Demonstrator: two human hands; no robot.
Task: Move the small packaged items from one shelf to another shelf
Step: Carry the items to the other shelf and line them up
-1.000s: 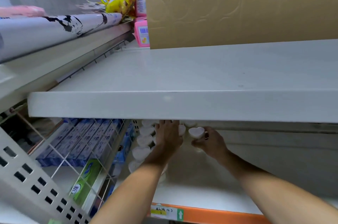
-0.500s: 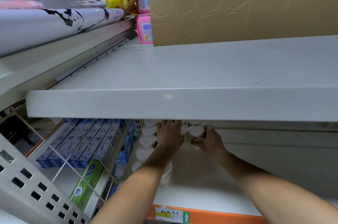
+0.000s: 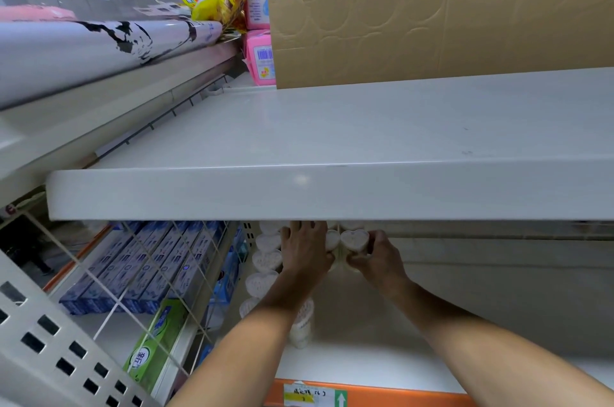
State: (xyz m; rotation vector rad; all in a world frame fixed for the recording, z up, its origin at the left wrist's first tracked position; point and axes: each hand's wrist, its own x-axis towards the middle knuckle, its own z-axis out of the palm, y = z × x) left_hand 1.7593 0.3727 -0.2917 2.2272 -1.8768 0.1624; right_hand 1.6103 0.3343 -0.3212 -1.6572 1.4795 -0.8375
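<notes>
Several small white heart-shaped packaged containers [image 3: 265, 260] stand in a row on the lower shelf [image 3: 465, 317], running back under the upper shelf [image 3: 332, 194]. My left hand [image 3: 304, 249] reaches in among them, its fingers curled around a container whose edge shows at its right; the fingertips are hidden behind the upper shelf's front edge. My right hand [image 3: 377, 255] grips another heart-shaped container [image 3: 355, 239] from the right side. The two held containers sit side by side, almost touching.
A wire divider [image 3: 172, 273] separates blue boxes [image 3: 139, 270] and a green box [image 3: 156, 340] on the left. A cardboard box [image 3: 432, 8], pink packs [image 3: 260, 57] and a yellow bag [image 3: 222, 1] stand on the upper shelf. An orange price rail [image 3: 365, 395] edges the lower shelf.
My right hand has drawn its heart container closer to my left hand and wrapped further round it. The left hand stays nearly in place among the containers.
</notes>
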